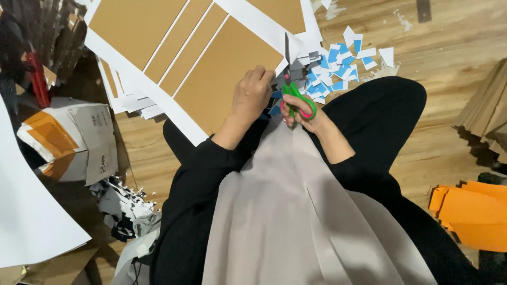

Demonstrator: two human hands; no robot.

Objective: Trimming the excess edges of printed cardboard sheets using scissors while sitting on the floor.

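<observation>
We hold a pair of scissors [299, 99] in our right hand [303, 115]. The fingers are closed through the green and pink handle loops, and the blades point away from us toward the edge of a large printed sheet [211, 63]. The blade tips are partly hidden among the paper pieces, so we cannot tell whether the blades are parted or closed.

Our left hand [252, 95] rests palm down on the same sheet, fingers curled over its near right corner, pressing it flat just beside the scissors. The sheet shows tan rectangular panels separated by white bands; it lies tilted across our left knee and the wooden floor [449, 47], on top of further white sheets.

Just beyond the scissors lies a heap of small blue and white paper scraps [338, 60], spread over the floor near the sheet's right edge.

We sit on the floor in black trousers with a grey cloth [285, 211] draped over the lap between both forearms.

To the left stands a crushed white and orange cardboard box [68, 140], with shredded paper below it. A large plain white sheet [26, 211] covers the lower left corner. At the right edge lie orange card pieces [472, 211], with a stack of brown cardboard [488, 105] above them.
</observation>
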